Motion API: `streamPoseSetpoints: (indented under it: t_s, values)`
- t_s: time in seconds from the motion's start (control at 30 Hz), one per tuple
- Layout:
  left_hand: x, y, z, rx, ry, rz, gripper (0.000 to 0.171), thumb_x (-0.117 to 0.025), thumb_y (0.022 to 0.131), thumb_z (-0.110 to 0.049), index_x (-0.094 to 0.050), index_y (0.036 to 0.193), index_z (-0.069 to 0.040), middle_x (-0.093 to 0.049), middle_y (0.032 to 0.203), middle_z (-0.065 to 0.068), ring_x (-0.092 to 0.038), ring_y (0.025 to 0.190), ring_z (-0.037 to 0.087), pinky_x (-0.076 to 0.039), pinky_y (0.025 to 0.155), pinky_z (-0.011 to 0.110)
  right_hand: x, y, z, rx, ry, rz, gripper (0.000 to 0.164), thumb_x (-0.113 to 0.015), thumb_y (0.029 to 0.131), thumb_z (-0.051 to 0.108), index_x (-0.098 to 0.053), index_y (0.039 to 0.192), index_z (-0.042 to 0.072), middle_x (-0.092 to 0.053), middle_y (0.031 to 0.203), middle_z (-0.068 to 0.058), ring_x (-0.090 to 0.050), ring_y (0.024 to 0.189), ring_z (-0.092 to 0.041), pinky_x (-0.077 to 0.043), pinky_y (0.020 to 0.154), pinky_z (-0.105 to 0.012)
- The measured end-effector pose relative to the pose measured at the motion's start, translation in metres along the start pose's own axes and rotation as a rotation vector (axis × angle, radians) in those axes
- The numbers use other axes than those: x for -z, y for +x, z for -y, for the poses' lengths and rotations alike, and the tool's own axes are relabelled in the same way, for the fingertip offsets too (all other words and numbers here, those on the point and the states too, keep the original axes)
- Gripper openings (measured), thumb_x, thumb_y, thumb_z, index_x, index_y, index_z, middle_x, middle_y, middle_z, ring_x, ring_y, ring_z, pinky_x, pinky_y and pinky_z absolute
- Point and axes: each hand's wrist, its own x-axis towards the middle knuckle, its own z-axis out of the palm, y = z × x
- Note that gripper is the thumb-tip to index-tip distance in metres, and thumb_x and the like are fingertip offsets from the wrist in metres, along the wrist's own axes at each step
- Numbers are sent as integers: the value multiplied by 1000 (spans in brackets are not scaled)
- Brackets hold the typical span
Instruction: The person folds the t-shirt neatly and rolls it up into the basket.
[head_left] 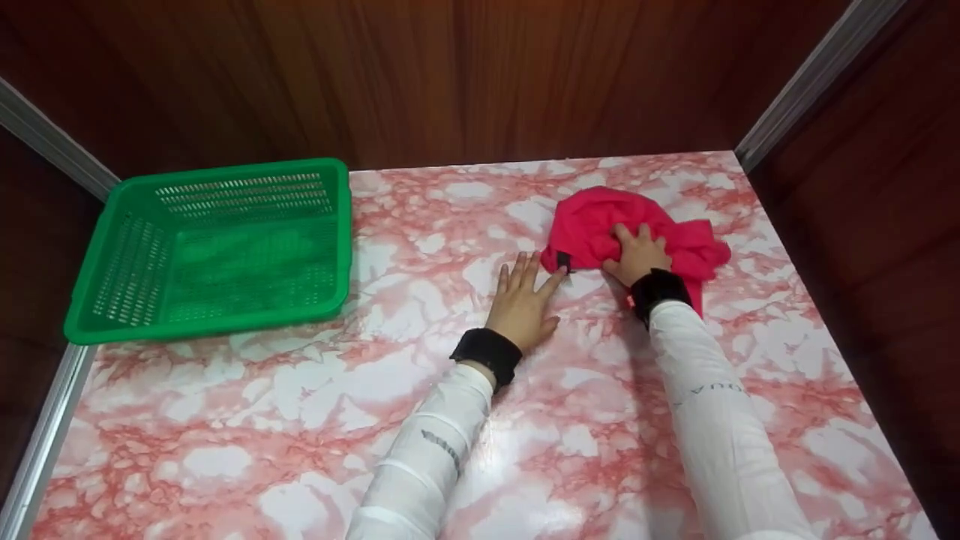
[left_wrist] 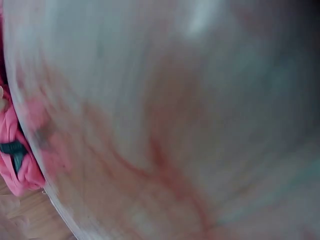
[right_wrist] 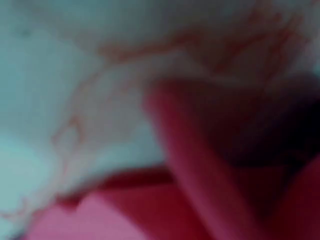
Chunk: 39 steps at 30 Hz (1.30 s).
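Note:
A crumpled bright pink cloth garment (head_left: 592,210) lies toward the right back of the table, and its exact kind cannot be told from its folds. On top of it rests my right hand (head_left: 639,253), fingers spread over the fabric. My left hand (head_left: 519,309) lies palm down at the garment's left edge, its fingers straight and one fingertip beside a small black patch (head_left: 563,260) on the cloth. The left wrist view catches the pink fabric (left_wrist: 20,175) only at its left side. Blurred pink folds (right_wrist: 125,210) fill the bottom of the right wrist view.
A green plastic basket (head_left: 341,247) with slotted walls stands at the left back of the table. The red-and-white marbled tabletop (head_left: 300,420) is bounded by a dark wooden panel (head_left: 450,82) behind and by panels at both sides.

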Motion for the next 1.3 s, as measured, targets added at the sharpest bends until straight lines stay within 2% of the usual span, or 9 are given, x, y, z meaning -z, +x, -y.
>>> streamPoseSetpoints:
  t_s: [0.23,0.33,0.53,0.7,0.87,1.1,1.2,1.3]
  values:
    - [14,-10,-3,-9,-51,-42,76,-61,78,-44,-22,141,-30,-12,148,14,-7,136,32,-12,107,48,-8,-7,-4,139,113,-104,42,-64,73,15,-44,109,7,-48,102,-27,-51,88,-49,-42,75,-55]
    - [18,-17,-6,-32,-91,-63,77,-61,78,-43,-22,141,-28,-10,148,14,-7,136,31,-14,108,46,-10,-15,-2,156,169,-115,40,-65,73,13,-44,107,6,-50,101,-26,-53,88,-47,-44,73,-55]
    - [25,-41,-5,-54,-178,-116,77,-61,78,-42,-22,142,-25,-13,148,11,-19,133,27,-25,103,42,-8,-39,8,170,262,-167,41,-66,73,12,-43,107,6,-51,100,-24,-54,88,-44,-45,71,-53]
    - [34,-71,12,-38,-225,-129,80,-62,78,-41,-19,143,-25,-9,149,9,-28,127,25,-31,98,43,8,-62,24,184,316,-264,43,-66,72,11,-41,107,6,-51,94,-22,-55,84,-43,-45,70,-52]
    - [47,-105,35,5,-237,-150,82,-61,78,-41,-13,143,-27,-7,150,7,-31,123,25,-33,95,43,36,-89,47,258,372,-353,41,-63,69,8,-42,105,6,-51,93,-18,-53,82,-37,-44,70,-48]
    - [63,-154,50,76,-282,-266,82,-64,77,-38,-18,143,-23,-11,149,3,-36,119,25,-31,94,44,71,-136,87,397,416,-440,42,-63,66,5,-43,103,4,-50,96,-11,-51,82,-26,-45,70,-41]
    - [62,-176,52,97,-304,-312,89,-69,73,-38,-19,143,-17,-15,148,5,-33,122,25,-28,97,45,72,-160,104,489,412,-423,45,-66,67,9,-44,106,4,-48,97,-10,-50,78,-22,-47,68,-37]
    - [54,-198,55,158,-296,-300,102,-73,65,-46,-19,142,-7,-18,147,11,-26,128,29,-24,99,47,61,-184,112,549,374,-331,59,-70,73,29,-43,120,7,-45,110,-12,-49,90,-22,-47,75,-39]
